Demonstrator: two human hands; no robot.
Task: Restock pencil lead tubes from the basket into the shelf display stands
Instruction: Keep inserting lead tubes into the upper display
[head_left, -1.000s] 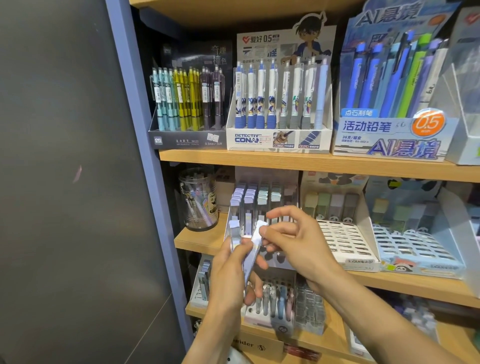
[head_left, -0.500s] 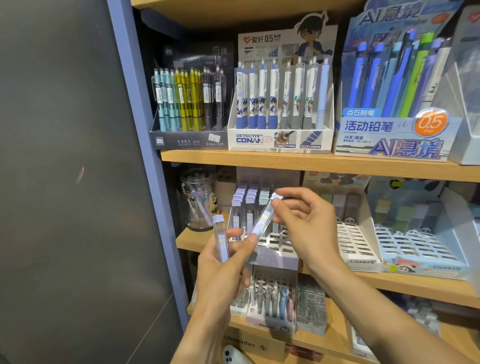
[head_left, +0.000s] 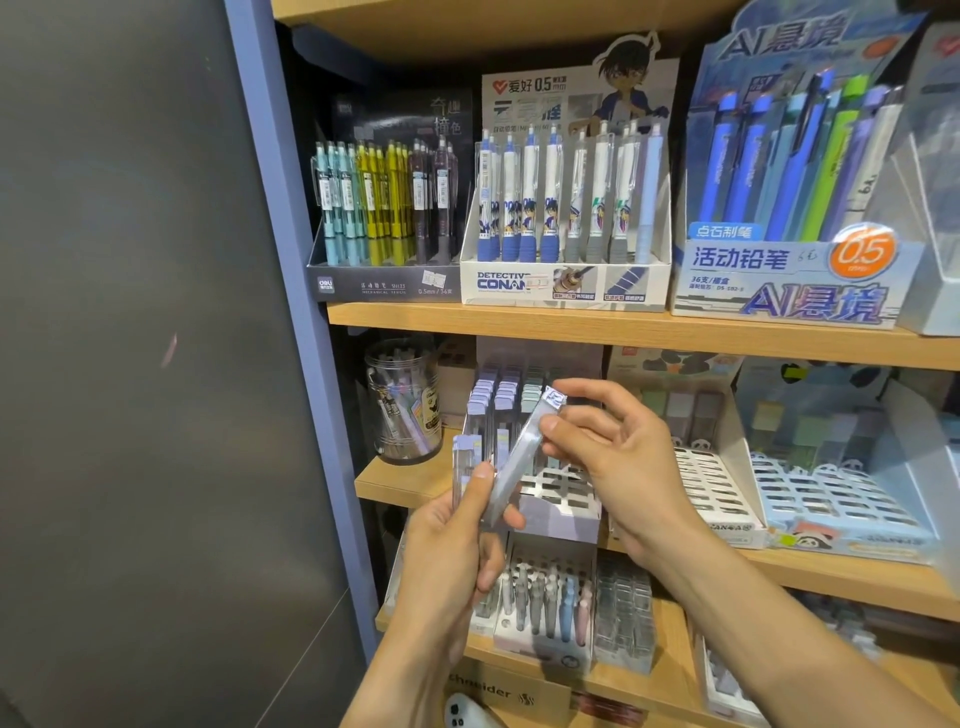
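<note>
My right hand (head_left: 618, 462) pinches a lead tube (head_left: 519, 457) near its capped top, thumb on the front, index finger curled over the cap end. The tube slants down-left and its lower end sits against my left hand (head_left: 457, 540) — prob. I'm drawing it off the bunch there so it goes in alone. My left hand grips a second tube (head_left: 460, 467) upright, thumb pressed across the front w/ the other fingers wrapped behind. It works as the holder while the right does the placing, I reckon.

Both tubes hang just in front of the display stand (head_left: 550, 493) on the middle shelf (head_left: 400, 483). Its back rows already carry standing tubes; the front slots are open, so that's likely where this one goes. I'm holding it by the top, I'd say, so the bottom end is free to drop into a slot.

Hard to make out: how many tubes are really in my left hand — fingers cover the lower part, could be more than one. Tube labels are too blurred to read. The basket isn't in view at all. Right edge of the shelving is cut off, and my arms block the stand's front lip and part of the shelf below.
</note>
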